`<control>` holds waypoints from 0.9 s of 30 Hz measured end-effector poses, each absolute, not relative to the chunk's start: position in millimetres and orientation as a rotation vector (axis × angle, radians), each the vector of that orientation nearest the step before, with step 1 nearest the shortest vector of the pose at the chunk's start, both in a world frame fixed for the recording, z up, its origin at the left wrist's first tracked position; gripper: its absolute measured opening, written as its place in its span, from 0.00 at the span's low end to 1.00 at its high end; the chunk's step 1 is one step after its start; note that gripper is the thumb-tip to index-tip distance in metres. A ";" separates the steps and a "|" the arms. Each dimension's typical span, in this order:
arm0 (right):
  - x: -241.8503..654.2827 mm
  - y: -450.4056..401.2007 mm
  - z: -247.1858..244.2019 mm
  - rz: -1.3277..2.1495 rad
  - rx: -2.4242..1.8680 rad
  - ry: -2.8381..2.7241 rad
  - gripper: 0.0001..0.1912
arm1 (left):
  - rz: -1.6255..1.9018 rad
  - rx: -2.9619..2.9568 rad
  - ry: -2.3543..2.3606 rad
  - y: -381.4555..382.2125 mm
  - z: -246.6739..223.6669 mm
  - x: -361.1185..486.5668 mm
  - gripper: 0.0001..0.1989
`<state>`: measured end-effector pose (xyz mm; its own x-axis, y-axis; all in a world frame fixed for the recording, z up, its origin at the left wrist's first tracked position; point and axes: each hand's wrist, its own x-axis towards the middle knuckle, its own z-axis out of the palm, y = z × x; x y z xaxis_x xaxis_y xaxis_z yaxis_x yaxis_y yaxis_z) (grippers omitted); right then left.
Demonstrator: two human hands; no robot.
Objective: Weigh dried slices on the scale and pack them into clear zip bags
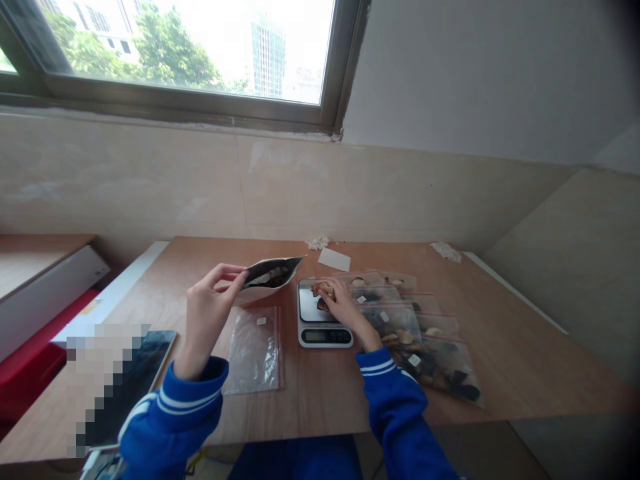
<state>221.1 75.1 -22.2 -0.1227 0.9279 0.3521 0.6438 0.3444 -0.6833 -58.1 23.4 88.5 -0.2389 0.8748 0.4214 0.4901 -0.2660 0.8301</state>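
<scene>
Firstly, observed at the bottom of the frame two blue sleeves (397, 397) with white-striped cuffs. Found at lower left a dark-screened tablet (155, 353), partly pixelated. Noted left of lower centre a clear zip bag (253, 357), flat on the wooden tabletop (515, 353), with red-striped edge and small white label. Found right of centre several overlapping filled bags (406, 325), with dark and tan dried contents. Located at centre a kitchen scale (307, 312); could not read its display. Saw left of it the left hand (213, 300), thumb and fingers clamped on the rim of an open pouch (261, 291), raised and tilted, with dark contents inside. Saw at the scale's plate the right hand (343, 308), fingers at brown dried pieces (321, 305); cannot tell whether closed on any. Recorded beyond, near the table's far edge, a white card (335, 259) and crumpled white paper (318, 243). Noted behind these a tiled wall (290, 187) and, at upper left, a window (225, 40) onto trees and buildings.
</scene>
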 end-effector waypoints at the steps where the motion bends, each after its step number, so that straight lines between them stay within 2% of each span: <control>1: 217.0 73.3 -24.6 0.438 -1.440 -1.904 0.14 | 1.511 1.668 1.635 23.0 88.2 -58.2 0.13; 4: 209.9 67.8 -29.7 0.390 -1.579 -2.009 0.16 | 1.512 1.669 1.631 21.7 87.7 -59.0 0.12; 8: 219.5 64.7 -32.0 0.383 -1.540 -2.023 0.21 | 1.516 1.670 1.608 20.0 87.4 -60.6 0.12; 14: 240.9 58.7 -40.9 0.237 -1.549 -1.978 0.14 | 1.525 1.667 1.598 16.8 86.7 -60.3 0.13; 20: 236.7 63.0 -44.7 0.134 -1.685 -1.903 0.11 | 1.511 1.674 1.623 14.3 86.7 -59.6 0.13; 23: 230.1 60.5 -29.9 0.140 -1.607 -1.828 0.11 | 1.476 1.685 1.604 12.3 81.9 -62.4 0.14; 27: 203.3 27.3 18.9 0.193 -1.171 -1.718 0.12 | 1.433 1.706 1.541 3.6 71.7 -62.4 0.14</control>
